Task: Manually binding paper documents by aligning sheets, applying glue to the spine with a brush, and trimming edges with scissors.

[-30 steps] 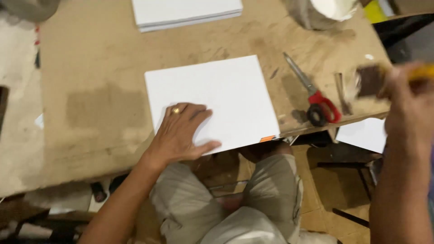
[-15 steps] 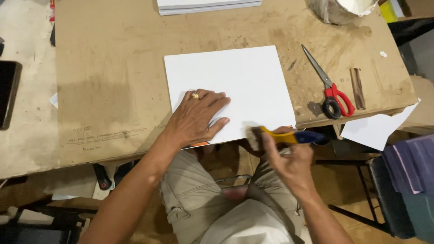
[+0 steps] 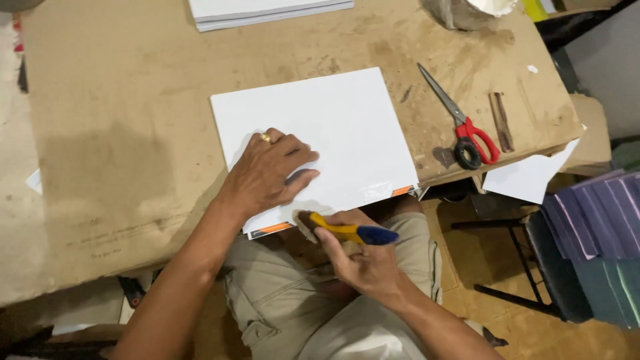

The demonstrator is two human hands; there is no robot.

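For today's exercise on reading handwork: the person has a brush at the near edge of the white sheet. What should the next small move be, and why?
Probably a short stroke of the brush along the near edge of the white sheet. The right hand holds the brush with its bristles right at that edge, where an orange strip shows beneath, and the left hand lies flat on the sheet, holding it down.

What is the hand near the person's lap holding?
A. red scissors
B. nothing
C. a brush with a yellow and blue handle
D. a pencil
C: the right hand grips a brush with a yellow and blue handle at the near edge of the white sheet, while the scissors lie untouched on the table.
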